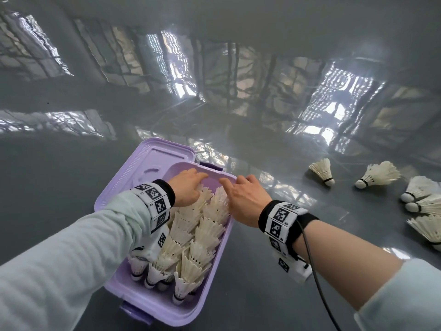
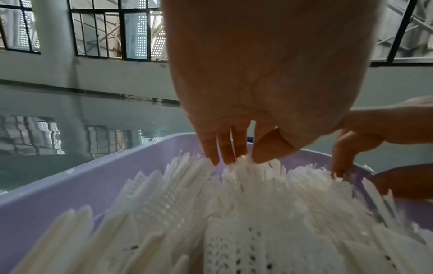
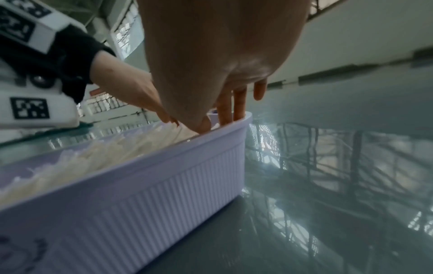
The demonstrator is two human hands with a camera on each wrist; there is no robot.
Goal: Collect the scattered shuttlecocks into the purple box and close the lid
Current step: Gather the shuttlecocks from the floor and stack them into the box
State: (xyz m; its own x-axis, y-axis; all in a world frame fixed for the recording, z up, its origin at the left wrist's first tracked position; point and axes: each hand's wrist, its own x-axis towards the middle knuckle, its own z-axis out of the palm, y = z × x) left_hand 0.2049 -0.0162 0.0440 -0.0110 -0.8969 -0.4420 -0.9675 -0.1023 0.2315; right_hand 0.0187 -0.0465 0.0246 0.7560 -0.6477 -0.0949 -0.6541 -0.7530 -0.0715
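Note:
The purple box [image 1: 155,306] stands open on the floor, packed with rows of white shuttlecocks [image 1: 191,237] lying cork end toward me. Its lid [image 1: 152,158] lies flat behind it to the left. My left hand [image 1: 191,187] reaches over the far end, and its straight fingertips [image 2: 225,157] press down on the feathers [image 2: 234,213]. My right hand [image 1: 243,197] hangs over the far right rim [image 3: 234,126], fingers [image 3: 234,109] extended down onto the feather tips inside the wall. Neither hand holds anything. Several loose shuttlecocks [image 1: 322,172] lie on the floor to the right.
The floor [image 1: 214,91] is glossy grey and mirrors windows. The loose shuttlecocks run from one [image 1: 379,175] at mid right to a cluster [image 1: 422,201] at the right edge. A black cable [image 1: 317,283] trails from my right wristband.

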